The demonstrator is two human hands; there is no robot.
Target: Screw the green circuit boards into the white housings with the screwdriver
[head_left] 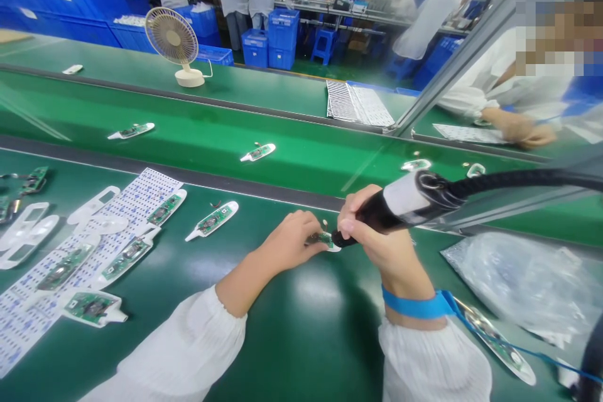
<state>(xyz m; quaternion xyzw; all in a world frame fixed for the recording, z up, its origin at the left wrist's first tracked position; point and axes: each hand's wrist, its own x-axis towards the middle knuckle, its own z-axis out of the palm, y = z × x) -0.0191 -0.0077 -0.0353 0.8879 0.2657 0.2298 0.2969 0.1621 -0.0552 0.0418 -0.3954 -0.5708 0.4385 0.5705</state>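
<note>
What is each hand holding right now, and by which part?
The left hand pinches the left end of a small white plastic piece carrying a green circuit board. The right hand grips a corded black-and-white electric screwdriver around its barrel.

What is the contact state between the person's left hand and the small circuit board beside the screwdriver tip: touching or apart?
Touching: the head view shows the left hand with its fingertips pressed against the circuit board.

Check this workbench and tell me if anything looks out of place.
At lower right, a circuit board on a white carrier lies apart from the others, angled beside a crumpled plastic bag, with the blue wrist-strap cord draped across it.
</note>
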